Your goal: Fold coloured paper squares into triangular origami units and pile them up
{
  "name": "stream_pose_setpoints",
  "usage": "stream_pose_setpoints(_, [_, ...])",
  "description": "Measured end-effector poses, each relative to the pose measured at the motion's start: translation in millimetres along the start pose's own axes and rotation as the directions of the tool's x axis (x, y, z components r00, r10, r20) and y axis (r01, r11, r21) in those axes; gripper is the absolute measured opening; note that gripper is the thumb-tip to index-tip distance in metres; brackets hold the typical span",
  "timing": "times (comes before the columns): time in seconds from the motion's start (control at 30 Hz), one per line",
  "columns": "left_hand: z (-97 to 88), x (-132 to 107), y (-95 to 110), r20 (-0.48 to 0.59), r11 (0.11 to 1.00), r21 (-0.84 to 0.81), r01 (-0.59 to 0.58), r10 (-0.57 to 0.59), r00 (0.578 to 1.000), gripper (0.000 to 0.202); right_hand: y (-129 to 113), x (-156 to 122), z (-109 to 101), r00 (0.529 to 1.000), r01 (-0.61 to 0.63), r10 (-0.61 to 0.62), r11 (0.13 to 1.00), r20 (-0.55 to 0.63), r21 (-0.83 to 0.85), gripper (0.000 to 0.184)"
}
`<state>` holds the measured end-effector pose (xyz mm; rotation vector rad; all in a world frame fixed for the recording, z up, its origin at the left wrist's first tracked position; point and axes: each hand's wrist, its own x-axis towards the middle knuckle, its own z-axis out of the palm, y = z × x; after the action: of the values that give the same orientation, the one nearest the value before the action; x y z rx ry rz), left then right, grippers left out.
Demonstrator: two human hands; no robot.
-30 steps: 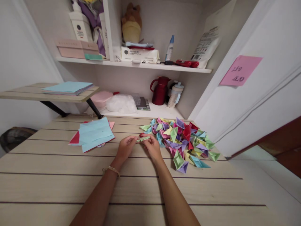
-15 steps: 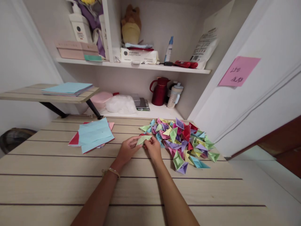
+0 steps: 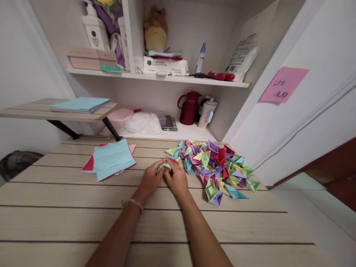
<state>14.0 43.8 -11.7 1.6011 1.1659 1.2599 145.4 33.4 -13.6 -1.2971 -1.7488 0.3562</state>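
Note:
Between my two hands is a small piece of folded light green paper (image 3: 165,166), partly covered by my fingers. My left hand (image 3: 151,178) pinches its left side, with a bracelet on that wrist. From the right, my right hand (image 3: 177,179) grips the same paper, its fingers bent over the top. A bit of red paper (image 3: 173,161) shows just behind my right fingers. Close by on the right lies a heap of folded paper boats (image 3: 205,171) in green, purple, yellow, blue, pink and red.
Loose coloured sheets (image 3: 112,159), light blue on top, lie at the left of the slatted table (image 3: 144,226). A raised wooden shelf (image 3: 25,111) carries a paper stack (image 3: 80,104). Behind stand a red jug (image 3: 189,108), a tumbler (image 3: 207,113) and a plastic bag (image 3: 143,123).
My right hand has shifted slightly left and its fingers have come over the green paper. The paper has moved a little left and is more hidden now.

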Motion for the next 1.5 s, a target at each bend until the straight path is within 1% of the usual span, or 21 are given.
stream_pose_setpoints(0.07, [-0.6, -1.9, 0.9, -0.035, 0.986, 0.161, -0.052, 0.058, 0.998, 0.03, -1.7, -1.2, 0.5, 0.999, 0.025, -0.024, 0.999, 0.024, -0.048, 0.053])
stream_pose_setpoints(0.17, [-1.2, -4.9, 2.2, -0.024, 0.896, 0.431, -0.106, 0.129, 0.991, 0.028, -3.1, -2.5, 2.0, 0.998, 0.038, -0.033, 0.996, 0.059, -0.079, 0.052])
stream_pose_setpoints(0.23, [-1.2, -6.4, 2.7, -0.003, 0.848, 0.516, -0.118, 0.139, 0.99, 0.027, -3.9, -2.9, 2.8, 0.998, 0.034, -0.029, 0.996, 0.064, -0.077, 0.053])
stream_pose_setpoints(0.3, [-1.2, -6.6, 2.9, -0.019, 0.853, 0.509, -0.113, 0.142, 0.99, 0.027, -4.6, -3.1, 3.1, 0.998, 0.018, -0.014, 0.997, 0.054, -0.071, 0.054])
stream_pose_setpoints(0.37, [-1.1, -5.5, 3.2, -0.076, 0.905, 0.415, -0.096, 0.14, 0.987, 0.029, -5.0, -2.9, 2.6, 0.999, -0.013, 0.015, 0.998, 0.038, -0.067, 0.057])
stream_pose_setpoints(0.4, [-1.0, -4.5, 3.3, -0.104, 0.941, 0.328, -0.085, 0.126, 0.987, 0.03, -4.9, -2.7, 2.0, 0.999, -0.035, 0.037, 0.997, 0.026, -0.065, 0.058])
stream_pose_setpoints(0.47, [-0.8, -1.7, 3.5, -0.139, 0.995, 0.089, -0.04, 0.052, 0.989, 0.033, -4.0, -2.0, 0.6, 0.996, -0.093, 0.093, 0.994, -0.015, -0.056, 0.056])
stream_pose_setpoints(0.5, [-0.8, 0.0, 3.6, -0.134, 0.999, -0.041, -0.002, -0.004, 0.991, 0.033, -3.1, -1.5, 0.0, 0.991, -0.125, 0.123, 0.991, -0.043, -0.042, 0.052])
stream_pose_setpoints(0.57, [-1.1, 3.0, 3.6, -0.083, 0.962, -0.253, 0.103, -0.127, 0.988, 0.032, -0.6, -0.4, -1.0, 0.981, -0.171, 0.171, 0.985, -0.088, 0.013, 0.043])
stream_pose_setpoints(0.63, [-1.9, 5.0, 3.6, -0.032, 0.906, -0.373, 0.198, -0.225, 0.974, 0.033, 2.1, 0.5, -1.5, 0.977, -0.18, 0.188, 0.981, -0.103, 0.077, 0.04])
stream_pose_setpoints(0.73, [-2.7, 5.7, 4.2, 0.0, 0.863, -0.431, 0.262, -0.291, 0.957, 0.037, 3.4, 0.7, -2.0, 0.986, -0.147, 0.153, 0.986, -0.07, 0.077, 0.042])
stream_pose_setpoints(0.87, [-2.8, 5.4, 5.7, -0.01, 0.87, -0.412, 0.27, -0.301, 0.954, 0.038, -0.5, -0.1, -3.4, 0.997, -0.074, 0.073, 0.997, 0.03, 0.03, 0.042])
stream_pose_setpoints(0.9, [-3.0, 5.4, 6.1, -0.02, 0.873, -0.409, 0.266, -0.3, 0.954, 0.038, -1.5, -0.1, -3.6, 0.997, -0.056, 0.053, 0.997, 0.049, 0.056, 0.041])
stream_pose_setpoints(0.97, [-4.0, 5.3, 6.9, -0.045, 0.873, -0.416, 0.253, -0.298, 0.954, 0.037, -2.8, 0.4, -3.4, 0.997, -0.05, 0.04, 0.984, 0.064, 0.173, 0.039])
stream_pose_setpoints(1.03, [-5.6, 5.2, 7.6, -0.066, 0.864, -0.444, 0.237, -0.295, 0.953, 0.037, -2.8, 1.6, -2.4, 0.993, -0.115, 0.093, 0.932, 0.078, 0.343, 0.037])
stream_pose_setpoints(1.07, [-6.3, 5.0, 7.8, -0.073, 0.857, -0.462, 0.229, -0.294, 0.953, 0.037, -2.4, 2.5, -1.8, 0.986, -0.164, 0.135, 0.888, 0.096, 0.431, 0.037])
stream_pose_setpoints(1.17, [-7.9, 4.3, 7.9, -0.061, 0.847, -0.477, 0.234, -0.297, 0.953, 0.036, -1.1, 5.9, -0.7, 0.958, -0.282, 0.248, 0.711, 0.145, 0.645, 0.036])
stream_pose_setpoints(1.27, [-8.1, 3.7, 7.4, -0.041, 0.857, -0.449, 0.251, -0.301, 0.953, 0.032, 0.1, 9.3, -1.5, 0.927, -0.314, 0.348, 0.515, 0.141, 0.797, 0.031])
stream_pose_setpoints(1.37, [-7.7, 3.1, 8.9, -0.051, 0.858, -0.458, 0.232, -0.286, 0.957, 0.03, 0.7, 11.0, -3.2, 0.892, -0.341, 0.414, 0.351, 0.182, 0.872, 0.029])
stream_pose_setpoints(1.43, [-6.9, 2.5, 11.6, -0.036, 0.856, -0.466, 0.225, -0.273, 0.961, 0.033, 1.1, 11.0, -3.5, 0.882, -0.354, 0.423, 0.303, 0.208, 0.885, 0.029])
stream_pose_setpoints(1.5, [-5.5, 1.6, 15.1, 0.014, 0.863, -0.453, 0.224, -0.245, 0.969, 0.04, 2.2, 10.5, -2.8, 0.883, -0.36, 0.419, 0.311, 0.214, 0.879, 0.03])
